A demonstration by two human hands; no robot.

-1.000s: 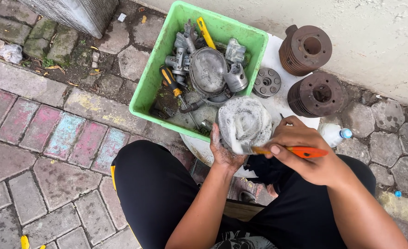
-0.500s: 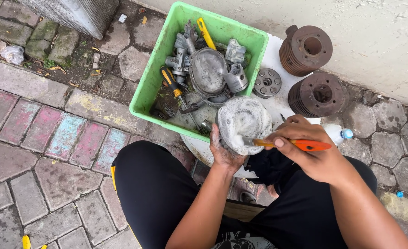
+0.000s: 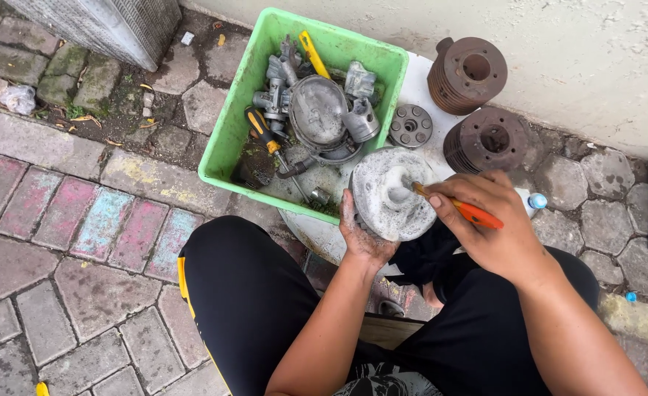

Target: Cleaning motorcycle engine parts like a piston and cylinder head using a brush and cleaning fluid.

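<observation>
Currently left hand (image 3: pixel 364 238) is gripping the soapy round engine cover (image 3: pixel 390 192) from below, above the green tub (image 3: pixel 225 150); right hand (image 3: pixel 489 224) is clenching an orange-handled brush (image 3: pixel 456 207). Risk: slick foam letting the cover slip.

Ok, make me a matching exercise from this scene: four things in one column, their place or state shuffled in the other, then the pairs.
Things
1. soapy round part
2. orange-handled brush
3. yellow-and-black screwdriver
4. two rusty finned cylinders

Places or states
A. lying inside the green tub
B. standing by the wall
C. gripped in the right hand
D. held up by the left hand

Pairs: 1-D, 2-C, 3-A, 4-B
</observation>
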